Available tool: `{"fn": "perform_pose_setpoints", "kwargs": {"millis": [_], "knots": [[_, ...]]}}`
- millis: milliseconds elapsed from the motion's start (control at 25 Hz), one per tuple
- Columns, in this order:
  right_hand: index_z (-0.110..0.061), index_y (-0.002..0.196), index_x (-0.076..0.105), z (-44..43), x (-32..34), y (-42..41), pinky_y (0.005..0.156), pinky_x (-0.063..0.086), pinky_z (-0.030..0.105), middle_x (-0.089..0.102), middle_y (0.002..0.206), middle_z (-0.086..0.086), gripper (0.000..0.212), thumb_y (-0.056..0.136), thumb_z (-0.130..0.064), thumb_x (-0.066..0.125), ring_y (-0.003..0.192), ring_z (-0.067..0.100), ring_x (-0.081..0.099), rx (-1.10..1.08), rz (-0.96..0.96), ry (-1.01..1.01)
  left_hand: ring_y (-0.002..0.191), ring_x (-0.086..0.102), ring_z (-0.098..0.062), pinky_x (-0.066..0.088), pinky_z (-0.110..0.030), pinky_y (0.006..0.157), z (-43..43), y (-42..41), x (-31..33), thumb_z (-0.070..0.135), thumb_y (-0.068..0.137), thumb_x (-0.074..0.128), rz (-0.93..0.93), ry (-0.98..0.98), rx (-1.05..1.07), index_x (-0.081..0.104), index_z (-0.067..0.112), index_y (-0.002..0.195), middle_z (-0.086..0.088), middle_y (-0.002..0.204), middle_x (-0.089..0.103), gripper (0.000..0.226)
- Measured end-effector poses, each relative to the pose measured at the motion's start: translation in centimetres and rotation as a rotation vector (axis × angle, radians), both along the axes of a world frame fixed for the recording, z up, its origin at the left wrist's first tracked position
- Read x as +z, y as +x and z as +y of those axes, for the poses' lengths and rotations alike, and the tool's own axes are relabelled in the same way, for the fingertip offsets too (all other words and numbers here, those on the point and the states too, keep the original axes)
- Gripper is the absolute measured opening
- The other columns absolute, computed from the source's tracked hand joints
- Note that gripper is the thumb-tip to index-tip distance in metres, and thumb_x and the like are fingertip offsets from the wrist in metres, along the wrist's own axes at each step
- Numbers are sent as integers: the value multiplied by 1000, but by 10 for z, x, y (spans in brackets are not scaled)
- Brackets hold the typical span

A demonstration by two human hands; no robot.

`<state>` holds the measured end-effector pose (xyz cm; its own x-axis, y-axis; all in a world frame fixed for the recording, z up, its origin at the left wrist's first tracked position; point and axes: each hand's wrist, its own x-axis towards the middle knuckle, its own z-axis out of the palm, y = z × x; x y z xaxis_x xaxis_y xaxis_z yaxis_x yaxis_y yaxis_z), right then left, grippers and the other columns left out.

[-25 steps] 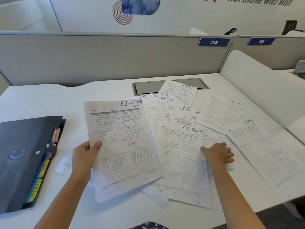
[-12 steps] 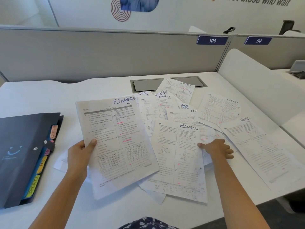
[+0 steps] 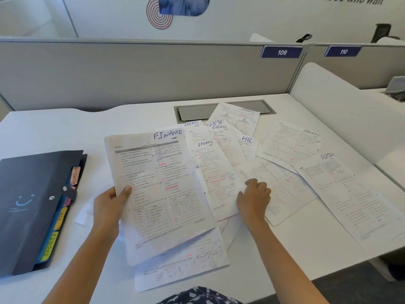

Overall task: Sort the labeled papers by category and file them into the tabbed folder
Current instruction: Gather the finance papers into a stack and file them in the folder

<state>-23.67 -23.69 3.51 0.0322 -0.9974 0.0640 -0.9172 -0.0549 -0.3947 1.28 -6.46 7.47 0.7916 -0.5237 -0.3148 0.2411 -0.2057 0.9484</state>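
- Paper is what the left hand (image 3: 108, 208) grips: its thumb (image 3: 126, 190) lies on top of the left edge of a printed FINANCE sheet (image 3: 157, 183), the other fingers are hidden beneath, and the sheet is held tilted above the desk.
- Just under that page, nearer the person than the thumb, a scribbled sheet (image 3: 182, 266) pokes out (its heading is covered).
- To the right of the FINANCE sheet, the right hand (image 3: 254, 199) lies knuckles-up with fingers bent on the overlapping papers; I cannot tell whether it pinches a page.
- Touching that hand on its left is a SPORTS sheet (image 3: 210, 172); beyond the fingertips lies an HR sheet (image 3: 248, 145), and farther still more pages headed SPORTS and ADMIN, fanned over one another.
- Right of the right hand, apart from it, an ADMIN sheet (image 3: 350, 194) lies flat.
- Well to the left of the left hand sits the dark tabbed folder (image 3: 32, 205), flap shut, with coloured tabs along its near-hand edge (ADMIN, HR and SPORTS can be read).
- Everything rests on a white desk (image 3: 65, 132); past the farthest papers come a grey hatch (image 3: 197, 111) and a grey partition (image 3: 131, 73).
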Motion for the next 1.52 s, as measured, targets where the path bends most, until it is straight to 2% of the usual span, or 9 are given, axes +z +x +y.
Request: {"fn": "perform_pose_setpoints", "kwargs": {"millis": [160, 400, 560, 680, 920, 1040, 1160, 1360, 1520], "knots": [[-6, 120, 46, 31, 6, 19, 85, 47, 31, 53, 116, 11, 42, 87, -25, 65, 107, 25, 53, 204, -221, 249, 83, 65, -24, 51, -40, 82, 3, 1, 0, 12, 92, 59, 14, 0, 8, 64, 12, 106, 0, 89, 68, 15], [3, 137, 28, 67, 0, 44, 89, 48, 31, 47, 128, 16, 78, 84, -37, 69, 112, 30, 54, 271, 31, 382, 87, 67, -27, 53, -44, 84, 21, 22, -3, 16, 91, 61, -22, 40, 61, 65, 14, 107, -4, 98, 70, 17], [-10, 88, 44, 58, 1, 49, 53, 39, 22, 56, 93, 8, 27, 82, -17, 70, 72, 19, 52, 240, -97, 403, 92, 63, -31, 50, -43, 82, 39, 32, -2, 12, 92, 59, -8, 42, 140, 62, 11, 112, -7, 106, 65, 20], [-10, 72, 48, 46, 13, 41, 47, 31, 23, 55, 74, 3, 18, 84, -7, 61, 63, 19, 49, 179, -214, 230, 92, 62, -32, 51, -45, 82, 48, 34, -2, 13, 92, 59, -37, 48, 181, 63, 11, 112, -6, 105, 64, 20], [-3, 91, 62, 26, 86, 14, 62, 30, 8, 56, 83, 4, 6, 86, 0, 62, 69, 17, 47, 210, -419, -459, 88, 64, -32, 52, -47, 80, 50, 34, -7, 17, 93, 58, -120, 87, 199, 62, 14, 101, -7, 102, 66, 10], [-6, 93, 64, 25, 121, 7, 68, 32, -1, 60, 85, 0, 7, 86, -3, 63, 73, 14, 51, 203, -561, -579, 85, 65, -32, 54, -49, 81, 40, 31, -8, 19, 93, 58, -126, 113, 162, 63, 18, 89, -7, 95, 69, 6], [-14, 91, 62, 25, 135, 10, 61, 36, 2, 61, 78, -6, 2, 89, -15, 62, 66, 10, 53, 177, -718, -422, 81, 67, -30, 54, -52, 83, 30, 24, -5, 20, 92, 59, -152, 114, 121, 63, 24, 79, 0, 82, 70, 14], [-21, 71, 48, 28, 97, 35, 50, 35, 12, 54, 65, -7, 23, 93, -18, 54, 60, 9, 50, 217, -767, -41, 85, 70, -26, 56, -46, 81, 17, 8, 3, 18, 90, 62, -139, 6, 18, 67, 24, 97, 0, 90, 73, 11], [-6, 83, 52, 27, 52, 51, 57, 34, 27, 52, 76, 2, 19, 94, -21, 50, 67, 16, 47, 237, -733, 259, 82, 71, -24, 56, -46, 81, 9, 1, 11, 19, 85, 69, -148, -25, 9, 68, 28, 89, 1, 85, 75, 10]]}}
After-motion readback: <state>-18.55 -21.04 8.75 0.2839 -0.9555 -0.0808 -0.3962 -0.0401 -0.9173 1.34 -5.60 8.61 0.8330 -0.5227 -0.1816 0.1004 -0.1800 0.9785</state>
